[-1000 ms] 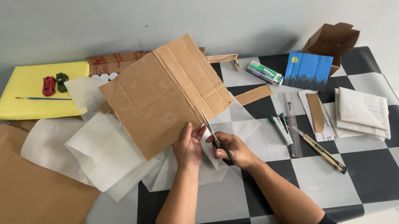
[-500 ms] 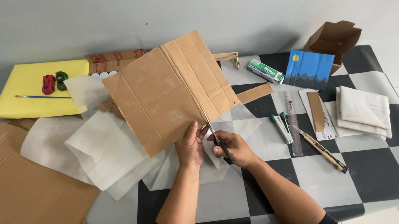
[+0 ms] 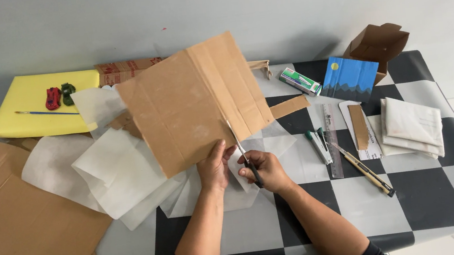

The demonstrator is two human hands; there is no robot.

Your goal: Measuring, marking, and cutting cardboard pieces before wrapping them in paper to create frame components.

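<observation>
The left hand (image 3: 213,169) pinches the lower edge of a tilted brown cardboard sheet (image 3: 190,106), raised just above it. Immediately to its right, the right hand (image 3: 266,170) is closed around scissors (image 3: 243,155), blades biting into that same edge. The sheet looks light and stiff, likely steadiest held beside the cut.
</observation>
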